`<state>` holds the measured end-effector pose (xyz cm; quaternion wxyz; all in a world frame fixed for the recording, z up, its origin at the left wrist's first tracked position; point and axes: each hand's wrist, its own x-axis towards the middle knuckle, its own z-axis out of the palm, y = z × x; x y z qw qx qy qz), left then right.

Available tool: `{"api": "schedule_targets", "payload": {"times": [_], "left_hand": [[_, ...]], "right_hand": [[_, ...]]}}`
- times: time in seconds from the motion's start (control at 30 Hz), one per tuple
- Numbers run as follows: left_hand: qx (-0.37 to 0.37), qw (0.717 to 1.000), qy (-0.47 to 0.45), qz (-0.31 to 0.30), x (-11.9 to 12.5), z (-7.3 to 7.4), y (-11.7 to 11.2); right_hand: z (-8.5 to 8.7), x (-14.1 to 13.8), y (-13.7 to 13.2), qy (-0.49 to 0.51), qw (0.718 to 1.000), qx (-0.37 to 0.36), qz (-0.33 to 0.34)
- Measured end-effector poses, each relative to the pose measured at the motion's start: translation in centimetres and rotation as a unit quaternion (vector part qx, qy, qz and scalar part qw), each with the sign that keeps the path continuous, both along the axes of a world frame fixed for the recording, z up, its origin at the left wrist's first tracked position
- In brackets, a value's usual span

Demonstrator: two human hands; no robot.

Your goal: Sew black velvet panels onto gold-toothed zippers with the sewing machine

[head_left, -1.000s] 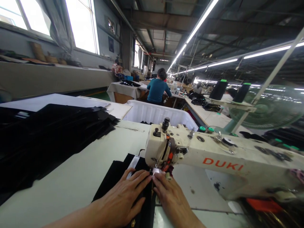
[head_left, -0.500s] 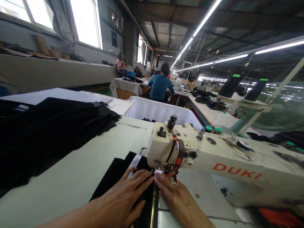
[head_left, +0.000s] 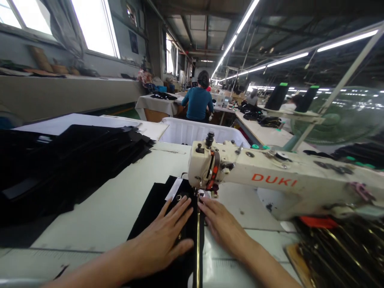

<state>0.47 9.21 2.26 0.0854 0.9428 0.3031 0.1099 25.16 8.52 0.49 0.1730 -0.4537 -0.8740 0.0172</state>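
My left hand (head_left: 166,234) lies flat, fingers spread, on a black fabric piece (head_left: 147,216) with a white strip (head_left: 174,189) near its far edge. A gold-toothed zipper (head_left: 198,248) runs along the fabric's right side toward the presser foot of a sewing machine (head_left: 237,160). My right hand (head_left: 223,220) rests just right of the zipper, its fingers stretched out and fingertips at the zipper's edge near the foot. A small gap separates the fingertips of the two hands. My palms hide part of the fabric.
A stack of black fabric pieces (head_left: 75,164) covers the left of the table. Several gold-toothed zippers (head_left: 345,252) lie at the lower right. Behind the machine stands a white plastic bin (head_left: 204,131). A person in a blue top (head_left: 197,103) sits farther back. Thread cones (head_left: 277,97) stand at right.
My fingertips, nearly together before, are now apart, with more of the zipper showing between them. The view has shifted, bringing the zippers at lower right into sight.
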Motion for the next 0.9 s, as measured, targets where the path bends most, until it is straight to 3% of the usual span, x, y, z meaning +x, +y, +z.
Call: {"api": "schedule_targets", "payload": {"times": [0.07, 0.17, 0.23, 0.3, 0.37, 0.43, 0.53, 0.63, 0.73, 0.83, 0.87, 0.9], "left_hand": [[0.007, 1.000, 0.001, -0.021, -0.4, 0.1, -3.2], [0.046, 0.998, -0.030, -0.017, -1.3, -1.1, -6.4], [0.039, 0.997, -0.068, -0.023, -1.9, -2.1, -6.5], [-0.025, 0.992, -0.125, 0.005, -2.5, -2.2, -5.6], [-0.135, 0.968, -0.187, 0.097, -3.2, -1.1, -4.3], [-0.240, 0.922, -0.232, 0.194, -3.7, 0.8, -3.1], [-0.302, 0.883, -0.274, 0.232, -3.7, 3.6, -2.3], [-0.281, 0.892, -0.279, 0.218, -2.9, 5.0, -2.4], [-0.234, 0.912, -0.265, 0.206, -2.7, 5.1, -2.9], [-0.141, 0.952, -0.218, 0.162, -3.8, 3.6, -3.8], [-0.100, 0.966, -0.196, 0.138, -4.1, 2.8, -4.1], [-0.057, 0.976, -0.175, 0.115, -4.1, 2.0, -4.4]], "right_hand": [[0.1, -0.3, -3.1, 0.018, 1.000, -0.021, -0.001], [-0.9, -1.5, -7.9, 0.017, 0.998, -0.035, 0.046], [-2.2, -2.7, -10.1, 0.014, 0.999, -0.004, 0.048], [-3.2, -3.8, -11.1, 0.043, 0.998, 0.037, 0.021], [-3.0, -4.3, -11.1, 0.128, 0.991, 0.040, -0.013], [-1.6, -3.8, -10.4, 0.243, 0.968, -0.002, -0.058], [1.6, -1.1, -8.4, 0.340, 0.926, -0.057, -0.154], [4.8, 2.1, -6.4, 0.328, 0.923, -0.050, -0.193], [6.0, 2.3, -5.9, 0.302, 0.941, -0.048, -0.146], [4.0, -1.6, -6.9, 0.190, 0.981, -0.025, -0.005], [3.0, -3.1, -7.5, 0.115, 0.993, 0.013, 0.018], [1.9, -4.5, -8.2, 0.058, 0.997, 0.053, -0.005]]}}
